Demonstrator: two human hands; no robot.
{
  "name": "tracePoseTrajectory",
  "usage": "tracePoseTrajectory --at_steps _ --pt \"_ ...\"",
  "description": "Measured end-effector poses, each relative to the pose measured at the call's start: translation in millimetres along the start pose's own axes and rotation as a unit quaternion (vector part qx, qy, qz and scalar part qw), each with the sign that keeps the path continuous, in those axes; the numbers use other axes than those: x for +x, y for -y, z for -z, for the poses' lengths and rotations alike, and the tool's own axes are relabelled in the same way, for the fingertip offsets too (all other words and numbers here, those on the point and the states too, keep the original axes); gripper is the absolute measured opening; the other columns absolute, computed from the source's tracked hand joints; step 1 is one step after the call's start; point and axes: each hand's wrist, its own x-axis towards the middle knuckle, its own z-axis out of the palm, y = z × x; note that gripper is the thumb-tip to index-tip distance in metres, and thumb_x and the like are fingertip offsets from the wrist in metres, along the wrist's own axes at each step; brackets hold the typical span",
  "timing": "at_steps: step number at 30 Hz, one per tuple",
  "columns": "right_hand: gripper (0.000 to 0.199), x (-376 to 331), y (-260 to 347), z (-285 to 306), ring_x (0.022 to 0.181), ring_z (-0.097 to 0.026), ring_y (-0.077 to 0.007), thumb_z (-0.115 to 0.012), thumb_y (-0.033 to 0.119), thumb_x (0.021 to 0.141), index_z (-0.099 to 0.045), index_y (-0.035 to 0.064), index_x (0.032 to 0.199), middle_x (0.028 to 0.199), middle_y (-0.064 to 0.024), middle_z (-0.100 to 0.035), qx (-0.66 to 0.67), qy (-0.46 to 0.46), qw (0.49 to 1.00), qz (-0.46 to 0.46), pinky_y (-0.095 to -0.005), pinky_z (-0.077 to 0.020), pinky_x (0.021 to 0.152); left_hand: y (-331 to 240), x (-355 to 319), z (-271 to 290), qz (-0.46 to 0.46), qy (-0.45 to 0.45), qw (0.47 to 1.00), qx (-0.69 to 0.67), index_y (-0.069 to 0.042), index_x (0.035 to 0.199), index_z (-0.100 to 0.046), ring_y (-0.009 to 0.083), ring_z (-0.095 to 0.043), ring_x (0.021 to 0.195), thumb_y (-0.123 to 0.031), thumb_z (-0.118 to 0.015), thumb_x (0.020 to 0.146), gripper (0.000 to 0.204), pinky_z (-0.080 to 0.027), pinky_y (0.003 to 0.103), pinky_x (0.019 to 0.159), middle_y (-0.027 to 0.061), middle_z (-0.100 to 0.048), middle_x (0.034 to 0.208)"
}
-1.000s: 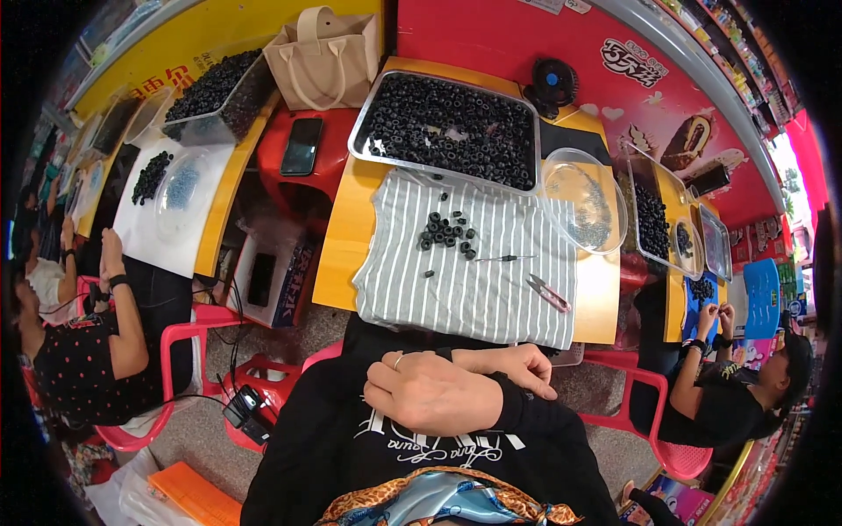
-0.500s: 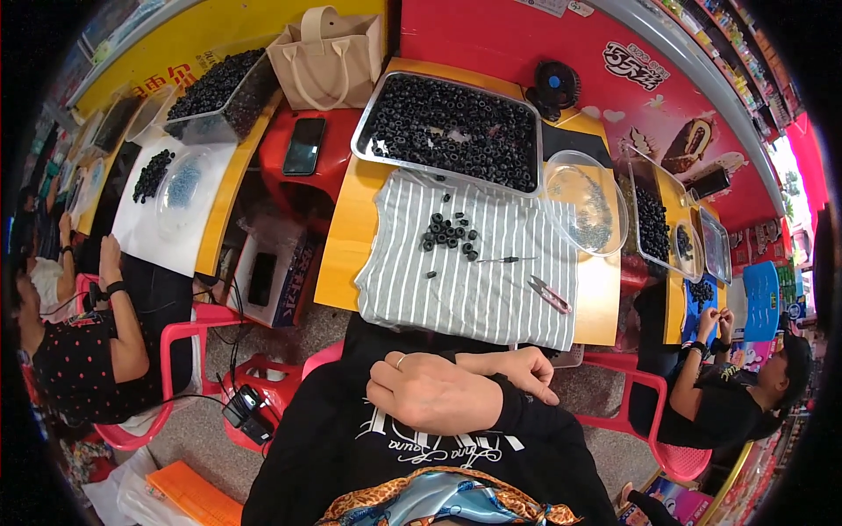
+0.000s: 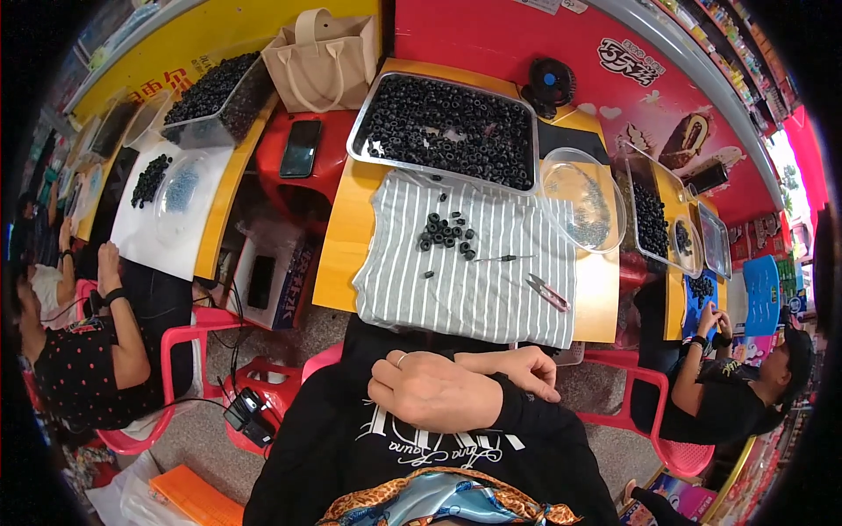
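My forearms cross in front of my black shirt. My right hand, with a ring on one finger, lies to the left with its fingers curled in. My left hand shows on the right beside my dark sleeve, fingers bent loosely; nothing shows in either hand. Beyond them a grey cloth with white stripes covers part of the yellow table. Several small black ring-shaped parts lie heaped on it. To their right are a thin needle-like tool with a dark grip and red-handled thread snips.
A metal-rimmed tray full of black rings stands behind the cloth, with a clear round dish at its right. A small black fan, a beige bag and a phone are farther back. People work at tables on both sides.
The view has shifted very slightly. My hands stay crossed, and the things on the cloth have not moved.
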Motion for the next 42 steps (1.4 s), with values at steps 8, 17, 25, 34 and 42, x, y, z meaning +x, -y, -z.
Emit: tracePoseTrajectory --at_steps 8,17,25,34,42 --pt "0.019 0.2 3.0 0.9 0.077 -0.058 -0.0274 -0.062 0.008 0.067 -0.056 -0.0034 0.08 0.077 -0.0131 -0.054 -0.008 0.005 1.0 -0.016 -0.0338 -0.0496 0.064 -1.4 -1.0 8.2 0.018 0.029 0.999 0.037 -0.001 0.085 -0.069 0.0055 -0.057 0.061 -0.026 -0.073 0.084 0.026 -0.044 0.022 0.053 0.0011 -0.067 0.072" --pt "0.018 -0.9 0.6 -1.5 0.077 -0.058 -0.0268 -0.061 0.009 0.068 -0.056 -0.003 0.081 0.077 -0.0128 -0.053 0.004 0.001 1.0 0.002 -0.034 -0.05 0.063 4.6 3.9 -1.4 0.006 0.001 0.999 -0.05 -0.001 0.084 -0.07 0.0044 -0.058 0.063 -0.03 -0.074 0.083 0.029 -0.044 0.021 0.056 0.0006 -0.067 0.072" --pt "0.017 -3.7 -2.3 7.9 0.076 -0.057 -0.0257 -0.061 0.01 0.068 -0.055 -0.0007 0.079 0.079 -0.0119 -0.053 -0.007 -0.026 1.0 0.005 -0.0327 -0.0477 0.061 -18.9 -14.2 21.9 -0.016 0.018 1.0 -0.013 0.0 0.085 -0.068 0.006 -0.058 0.067 -0.025 -0.071 0.086 0.024 -0.045 0.021 0.06 -0.0007 -0.064 0.071" --pt "0.024 -77.7 -45.7 4.8 0.061 -0.06 -0.0279 -0.066 -0.004 0.068 -0.06 -0.0013 0.091 0.076 -0.0129 -0.058 0.004 -0.27 0.937 -0.222 -0.0345 -0.0483 0.053 -21.6 -126.3 57.6 -0.125 -0.233 0.914 -0.307 0.005 0.114 -0.059 0.0161 -0.065 0.084 -0.013 -0.053 0.097 0.025 -0.052 0.027 0.077 0.0102 -0.065 0.102" --pt "0.026 -86.7 -43.8 -32.8 0.057 -0.057 -0.0215 -0.066 -0.007 0.071 -0.061 -0.0008 0.096 0.072 -0.0104 -0.056 0.084 -0.302 0.915 -0.255 -0.0305 -0.043 0.049 -7.5 -142.1 35.4 -0.092 -0.288 0.909 -0.286 0.007 0.119 -0.059 0.0173 -0.064 0.09 -0.005 -0.062 0.09 0.032 -0.054 0.029 0.079 0.0132 -0.065 0.107"
